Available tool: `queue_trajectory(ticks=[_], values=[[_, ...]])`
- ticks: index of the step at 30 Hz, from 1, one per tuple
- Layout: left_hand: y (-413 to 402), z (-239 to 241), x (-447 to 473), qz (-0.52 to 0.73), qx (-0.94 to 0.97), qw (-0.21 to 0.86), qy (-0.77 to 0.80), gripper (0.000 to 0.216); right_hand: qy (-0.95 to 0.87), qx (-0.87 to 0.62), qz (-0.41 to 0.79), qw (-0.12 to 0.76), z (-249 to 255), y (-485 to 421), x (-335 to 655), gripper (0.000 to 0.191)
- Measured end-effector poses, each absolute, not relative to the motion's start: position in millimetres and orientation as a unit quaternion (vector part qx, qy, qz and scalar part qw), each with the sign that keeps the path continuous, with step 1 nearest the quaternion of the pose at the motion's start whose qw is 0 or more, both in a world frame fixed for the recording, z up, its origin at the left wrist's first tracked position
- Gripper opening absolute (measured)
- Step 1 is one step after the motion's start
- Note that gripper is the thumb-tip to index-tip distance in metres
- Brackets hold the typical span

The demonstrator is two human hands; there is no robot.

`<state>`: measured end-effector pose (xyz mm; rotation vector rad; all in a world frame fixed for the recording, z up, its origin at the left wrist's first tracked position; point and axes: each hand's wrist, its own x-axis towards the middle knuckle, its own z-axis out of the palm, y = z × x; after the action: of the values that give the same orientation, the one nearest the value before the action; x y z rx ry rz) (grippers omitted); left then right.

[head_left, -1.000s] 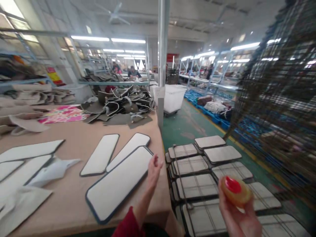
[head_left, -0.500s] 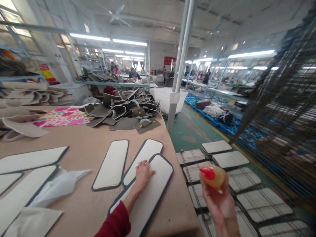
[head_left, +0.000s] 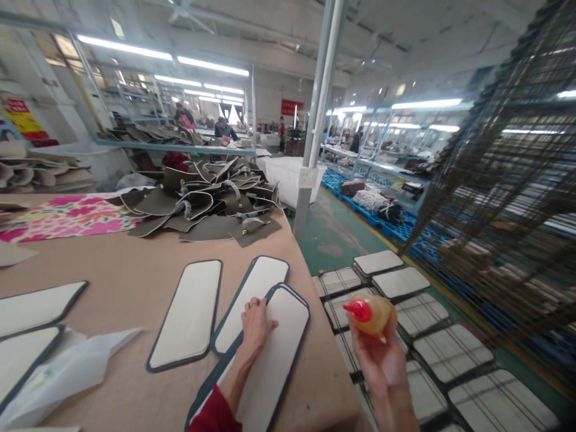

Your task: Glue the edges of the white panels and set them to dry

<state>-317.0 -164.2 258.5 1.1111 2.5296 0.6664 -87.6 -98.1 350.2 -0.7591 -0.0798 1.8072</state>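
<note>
Two bare hands reach into my head-camera view, and I read the right one first: the right hand (head_left: 380,360) has its fingers wrapped around an amber squeeze bottle (head_left: 380,315), holding it tilted, with the red cap (head_left: 359,310) pointing left. The bottle hangs in the air just beyond the right edge of the table (head_left: 112,270), in front of rows of pale panels (head_left: 454,354) lying on wire racks low down on that side. From my end, the left hand (head_left: 255,327) lies on the nearest white panel (head_left: 285,342), its thumb out over the pale face and its fingers at the left edge; I cannot tell whether they pinch that edge or merely press on it. This dark-bordered panel slants across the table, a second dark edge showing at its far end. Just left of it I see the middle panel (head_left: 258,291), and beyond that, a third panel (head_left: 186,315) lies near, tilted the same way. Further left I make out a thin whitish sheet (head_left: 85,372), while a heap of dark grey pieces (head_left: 216,204) covers the table's far corner beside a pink floral cloth (head_left: 76,217).
</note>
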Motion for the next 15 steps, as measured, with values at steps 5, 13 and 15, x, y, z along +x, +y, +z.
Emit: queue_trajectory(ticks=[5, 13, 15], values=[[-170, 257, -302, 0.17, 0.415, 0.1, 0.888, 0.046, -0.054, -0.282, 0.789, 0.543, 358, -93, -80, 0.028], [-174, 243, -285, 0.206, 0.401, 0.063, 0.89, 0.047, -0.074, -0.239, 0.808, 0.534, 377, -90, -68, 0.024], [-174, 245, -284, 0.205, 0.387, 0.061, 0.897, 0.048, -0.077, -0.223, 0.812, 0.534, 377, -88, -65, 0.025]])
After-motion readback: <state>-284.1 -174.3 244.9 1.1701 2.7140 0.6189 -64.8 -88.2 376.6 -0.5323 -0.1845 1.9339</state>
